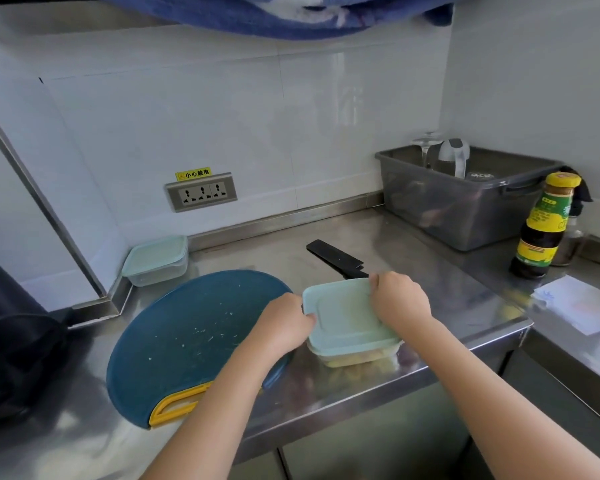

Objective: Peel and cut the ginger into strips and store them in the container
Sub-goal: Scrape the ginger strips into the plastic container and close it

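Knife (336,259) just behind lidded container (347,317)

A pale mint-green lid (347,317) covers a clear container (361,353) with yellowish ginger (343,362) showing through. The cutting board (187,327) is dark teal, flecked with pale specks, and has a yellow handle (177,403). The knife (336,258) is black. The worktop (447,271) is silvery steel. A 2nd container (156,261) has the same mint top. The bin (465,209) is smoky grey. The bottle (541,230) is dark brown with a yellow cap and a green-and-yellow label. The wall tiles (257,116) are white.
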`<state>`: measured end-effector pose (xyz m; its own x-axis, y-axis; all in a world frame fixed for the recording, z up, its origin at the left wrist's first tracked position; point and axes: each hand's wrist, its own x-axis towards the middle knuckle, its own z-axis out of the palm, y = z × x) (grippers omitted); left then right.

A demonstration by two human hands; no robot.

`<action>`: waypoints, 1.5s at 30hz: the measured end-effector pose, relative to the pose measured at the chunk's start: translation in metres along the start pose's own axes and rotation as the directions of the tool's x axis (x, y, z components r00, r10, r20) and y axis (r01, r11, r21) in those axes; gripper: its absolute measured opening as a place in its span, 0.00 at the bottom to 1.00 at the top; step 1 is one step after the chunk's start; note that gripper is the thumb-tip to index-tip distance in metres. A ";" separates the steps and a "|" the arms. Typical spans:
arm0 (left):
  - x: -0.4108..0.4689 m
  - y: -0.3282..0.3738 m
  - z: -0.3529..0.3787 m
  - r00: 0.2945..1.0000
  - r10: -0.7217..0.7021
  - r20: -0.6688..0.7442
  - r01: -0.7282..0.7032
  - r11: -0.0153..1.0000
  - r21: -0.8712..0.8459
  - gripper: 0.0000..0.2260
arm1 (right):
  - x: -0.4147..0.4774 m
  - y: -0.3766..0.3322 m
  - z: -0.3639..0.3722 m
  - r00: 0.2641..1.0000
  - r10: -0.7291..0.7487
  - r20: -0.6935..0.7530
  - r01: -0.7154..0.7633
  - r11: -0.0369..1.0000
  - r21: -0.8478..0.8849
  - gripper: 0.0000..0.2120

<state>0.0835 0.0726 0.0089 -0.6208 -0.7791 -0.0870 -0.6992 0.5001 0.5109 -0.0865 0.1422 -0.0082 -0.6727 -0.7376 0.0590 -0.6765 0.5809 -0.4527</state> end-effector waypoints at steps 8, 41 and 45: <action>-0.001 0.010 0.010 1.000 -0.001 0.024 -0.001 0.996 0.094 0.22 | 0.014 0.007 0.008 0.999 -0.028 0.036 0.027 0.999 0.033 0.18; 0.035 0.013 0.044 0.982 0.114 -0.152 -0.105 0.993 0.061 0.22 | -0.036 0.022 0.014 0.983 -0.180 0.031 0.146 0.876 0.459 0.21; 0.035 0.011 0.046 0.982 0.087 -0.167 -0.095 0.995 -0.040 0.20 | -0.034 0.024 0.015 0.988 -0.140 0.065 0.080 0.824 0.561 0.20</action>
<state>0.0381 0.0687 -0.0282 -0.6112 -0.7848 0.1022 -0.6223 0.5564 0.5507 -0.0753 0.1765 -0.0347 -0.5506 -0.8323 0.0641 -0.4431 0.2263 -0.8674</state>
